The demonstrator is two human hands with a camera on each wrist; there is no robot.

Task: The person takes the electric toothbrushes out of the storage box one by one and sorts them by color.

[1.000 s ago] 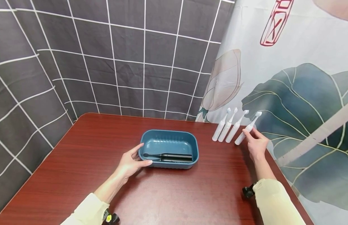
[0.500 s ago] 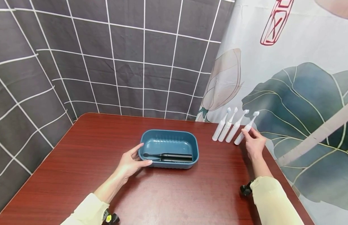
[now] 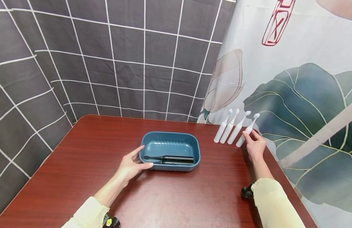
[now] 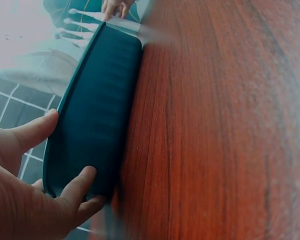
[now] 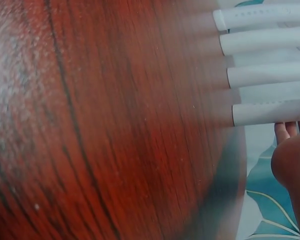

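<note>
The left sleeve point(image 3: 86, 213) and right sleeve point(image 3: 275, 204), both pale yellow, were cut off by the lower margin of the head view; a left wrist device point(image 3: 111, 222) and a right wrist device point(image 3: 246, 192), both black, were partly covered at the cuffs. By the left hand point(image 3: 128, 167), with thumb and fingers spread wide, one end of a blue container point(image 3: 170, 145) was gripped at the near left corner. Two black toothbrushes point(image 3: 178, 158) were contained within, lying along the near wall; the nearer one was partly obscured, its head hard to make out. To the right, three white toothbrushes point(image 3: 227, 133) were stood upright in a row. A fourth white toothbrush point(image 3: 243, 139), also upright, was pinched between thumb and fingers of the right hand point(image 3: 256, 148), the fingertips being partly hidden behind its handle. Its upper part was cut off in the right wrist view, and all four handles were partly blocked by the container in the left wrist view.

The red-brown, wood-grained desk point(image 3: 178, 196) was marked by a glossy reflection. Beyond it were hung a grey cloth point(image 3: 87, 38) with white grid lines and a white cloth point(image 3: 252, 25) printed with lotus motifs. Small marks on the white handles could not be read; nor could the red emblem point(image 3: 278, 27), cropped above.
</note>
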